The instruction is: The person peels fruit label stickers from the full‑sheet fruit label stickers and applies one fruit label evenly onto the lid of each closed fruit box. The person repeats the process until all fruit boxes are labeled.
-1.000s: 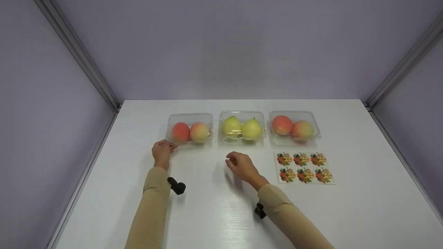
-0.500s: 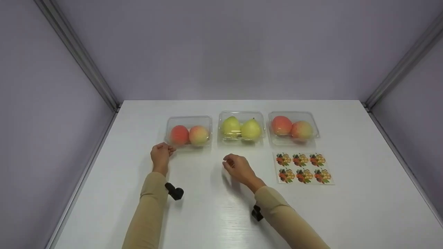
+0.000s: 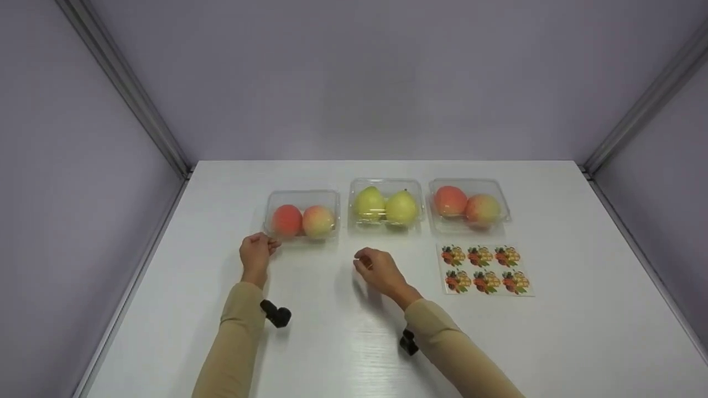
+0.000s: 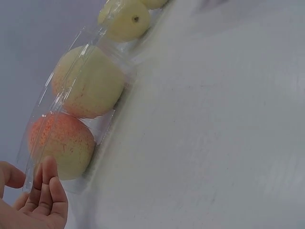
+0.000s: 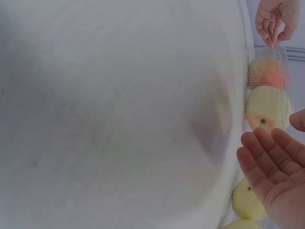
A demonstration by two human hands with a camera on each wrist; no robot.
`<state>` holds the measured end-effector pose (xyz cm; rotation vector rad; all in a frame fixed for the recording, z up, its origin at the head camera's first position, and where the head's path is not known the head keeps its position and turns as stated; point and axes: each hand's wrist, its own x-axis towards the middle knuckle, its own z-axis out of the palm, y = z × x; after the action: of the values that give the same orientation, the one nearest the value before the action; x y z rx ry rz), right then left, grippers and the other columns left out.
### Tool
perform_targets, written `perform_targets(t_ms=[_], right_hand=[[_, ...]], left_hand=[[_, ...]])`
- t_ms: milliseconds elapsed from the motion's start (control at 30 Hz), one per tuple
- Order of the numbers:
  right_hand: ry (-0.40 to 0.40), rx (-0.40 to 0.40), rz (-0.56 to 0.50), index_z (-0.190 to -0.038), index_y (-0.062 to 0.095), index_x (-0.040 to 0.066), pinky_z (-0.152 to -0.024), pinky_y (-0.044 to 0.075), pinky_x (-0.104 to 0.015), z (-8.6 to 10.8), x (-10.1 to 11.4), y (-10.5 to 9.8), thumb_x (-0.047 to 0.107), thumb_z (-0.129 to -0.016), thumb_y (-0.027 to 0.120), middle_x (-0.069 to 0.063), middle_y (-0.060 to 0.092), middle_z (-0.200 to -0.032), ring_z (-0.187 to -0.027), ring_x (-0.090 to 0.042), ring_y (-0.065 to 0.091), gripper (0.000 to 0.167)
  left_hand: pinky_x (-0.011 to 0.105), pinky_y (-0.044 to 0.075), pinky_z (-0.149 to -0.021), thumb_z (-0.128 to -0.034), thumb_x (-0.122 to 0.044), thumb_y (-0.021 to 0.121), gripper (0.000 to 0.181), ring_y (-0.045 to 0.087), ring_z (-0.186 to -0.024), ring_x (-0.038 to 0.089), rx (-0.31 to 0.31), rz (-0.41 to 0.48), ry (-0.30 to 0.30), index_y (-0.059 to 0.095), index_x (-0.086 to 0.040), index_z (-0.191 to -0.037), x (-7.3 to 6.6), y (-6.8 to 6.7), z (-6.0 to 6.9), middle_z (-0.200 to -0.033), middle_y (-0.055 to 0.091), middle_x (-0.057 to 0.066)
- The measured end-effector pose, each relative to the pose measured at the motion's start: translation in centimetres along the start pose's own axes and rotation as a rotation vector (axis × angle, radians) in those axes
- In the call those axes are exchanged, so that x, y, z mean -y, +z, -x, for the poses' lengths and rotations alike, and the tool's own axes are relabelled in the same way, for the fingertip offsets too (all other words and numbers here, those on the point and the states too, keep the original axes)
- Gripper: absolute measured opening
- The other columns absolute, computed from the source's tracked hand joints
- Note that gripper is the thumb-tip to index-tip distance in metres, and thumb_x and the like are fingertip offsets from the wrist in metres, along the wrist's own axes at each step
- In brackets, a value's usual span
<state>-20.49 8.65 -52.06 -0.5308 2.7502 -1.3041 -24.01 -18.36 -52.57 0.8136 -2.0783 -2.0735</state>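
At the left of the head view is a clear plastic clamshell box (image 3: 304, 194) with two red-and-yellow peaches (image 3: 318, 222) inside. My left hand (image 3: 255, 257) pinches its near left corner; in the left wrist view the thumb and fingers (image 4: 50, 191) meet at the rim. My right hand (image 3: 380, 271) is above the table in front of the middle box, fingers loosely bent and holding nothing. In the right wrist view its palm and fingers (image 5: 269, 162) show. The middle clamshell box (image 3: 387, 181) holds two yellow-green pears (image 3: 402, 208).
A third clamshell box (image 3: 481, 183) with two peaches (image 3: 451, 200) stands at the right. In front of it lies a sticker sheet (image 3: 487, 269) printed with fruit pictures. The white table (image 3: 581, 276) meets walls at the back and sides.
The left box, held at its corner by my left hand, has slid a little toward me. My right hand has drifted slightly left and nearer. The other boxes and the sheet stay put.
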Motion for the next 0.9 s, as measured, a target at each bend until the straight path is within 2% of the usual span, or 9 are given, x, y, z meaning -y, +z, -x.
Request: perform_targets(t_ms=[267, 467, 633, 900], right_hand=[[0.029, 0.028, 0.000, -0.104, 0.067, -0.002, -0.077, 0.056, -0.036, 0.3, 0.0, 0.5, 0.013, -0.094, 0.056, -0.015, 0.071, -0.094, -0.084, -0.024, 0.067, 0.020], [0.003, 0.019, -0.040, -0.102, 0.067, -0.004, -0.076, 0.056, -0.034, 0.1, 0.1, 1.2, 0.010, -0.094, 0.057, -0.017, 0.071, -0.092, -0.084, -0.026, 0.067, 0.019], [0.008, -0.019, -0.087, -0.098, 0.067, -0.003, -0.074, 0.056, -0.030, -0.2, 0.3, 1.9, 0.008, -0.092, 0.058, -0.018, 0.072, -0.091, -0.083, -0.025, 0.068, 0.016], [0.070, -0.033, -0.155, -0.100, 0.067, -0.003, -0.076, 0.056, -0.033, -0.5, 0.5, 2.5, 0.009, -0.093, 0.058, -0.019, 0.071, -0.094, -0.087, -0.027, 0.068, 0.017]], left_hand=[[0.010, 0.050, -0.064, -0.0996, -0.014, 0.042, 0.022, 0.061, -0.064, -0.003, -0.002, -0.007, 0.004, 0.047, 0.002, -0.114, 0.8, -0.5, 0.6, -0.081, 0.060, -0.001], [0.010, 0.049, -0.069, -0.1022, -0.021, 0.037, 0.035, 0.061, -0.070, -0.003, 0.030, -0.058, 0.019, 0.045, 0.003, -0.127, 0.4, -0.8, 0.6, -0.088, 0.059, -0.001], [0.010, 0.049, -0.068, -0.1009, -0.017, 0.038, 0.039, 0.059, -0.070, -0.003, 0.049, -0.098, 0.020, 0.045, 0.001, -0.135, 0.0, -1.0, 0.4, -0.095, 0.061, 0.005], [0.010, 0.049, -0.065, -0.0982, -0.010, 0.043, 0.034, 0.059, -0.065, -0.003, 0.034, -0.059, 0.055, 0.052, 0.005, -0.127, 0.0, -1.2, 0.4, -0.081, 0.061, 0.000]])
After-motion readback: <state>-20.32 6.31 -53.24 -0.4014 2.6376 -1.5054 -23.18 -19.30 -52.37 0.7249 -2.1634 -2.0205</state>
